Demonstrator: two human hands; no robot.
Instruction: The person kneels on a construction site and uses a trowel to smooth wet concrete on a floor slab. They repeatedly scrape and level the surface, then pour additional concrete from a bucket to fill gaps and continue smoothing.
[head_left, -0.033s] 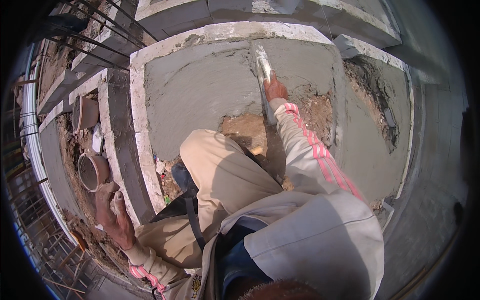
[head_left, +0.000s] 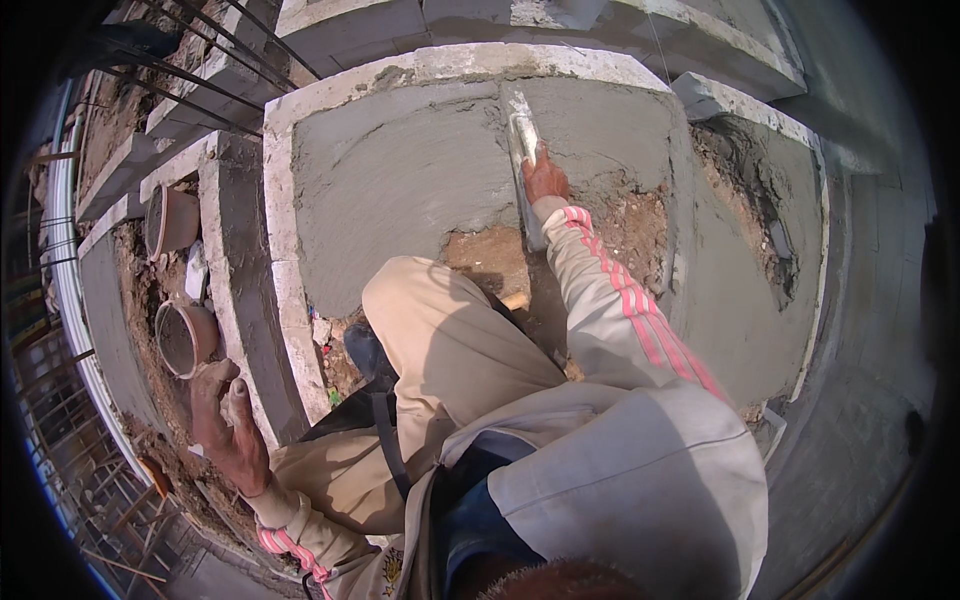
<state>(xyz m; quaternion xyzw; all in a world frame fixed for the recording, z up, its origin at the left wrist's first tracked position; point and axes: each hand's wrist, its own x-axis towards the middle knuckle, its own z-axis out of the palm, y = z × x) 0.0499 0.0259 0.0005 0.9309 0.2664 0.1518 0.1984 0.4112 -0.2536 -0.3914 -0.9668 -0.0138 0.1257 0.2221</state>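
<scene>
My right hand (head_left: 546,179) is wrapped round the handle of a long plastering trowel (head_left: 522,128). The trowel's narrow blade lies lengthwise on wet grey mortar (head_left: 400,170), which covers much of a block-edged bay. Bare brown soil (head_left: 490,260) shows at the mortar's near edge, between my bent knee and right forearm. At lower left, my left hand (head_left: 230,425) is raised with fingers slightly bent and apart, and nothing shows in its grip. Just beyond its fingertips a tilted round bucket (head_left: 200,333) rests on the soil.
A second bucket (head_left: 178,222) lies farther off at the left. Pale block walls (head_left: 283,200) frame the bay, and steel bars (head_left: 215,60) cross the upper left. To the right is another mortared bay (head_left: 740,290) with a rough soil gap.
My right hand and the trowel have shifted slightly to the left over the mortar. My left hand has hardly moved.
</scene>
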